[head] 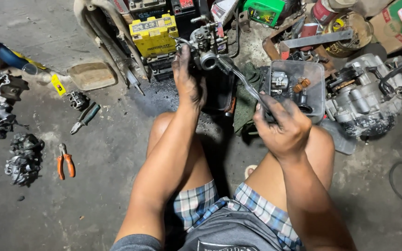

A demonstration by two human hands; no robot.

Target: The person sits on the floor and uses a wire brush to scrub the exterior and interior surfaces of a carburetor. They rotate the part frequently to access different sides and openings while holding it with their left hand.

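Knees up, sitting on the floor. My right hand (282,128) gripped the clear plastic hose (247,86); left hand (189,79) steadied the grey metal carburettor (205,44) upright for access.

You're sitting on a stained grey concrete floor (94,186). At your left lie orange-handled pliers (65,161), and farther off green-handled pliers (85,118). Greasy carburetor bodies (23,158) sit at the far left edge. A tan tray (91,75) rests beyond them, an engine block (366,100) to your right, a yellow battery (154,35) up ahead.
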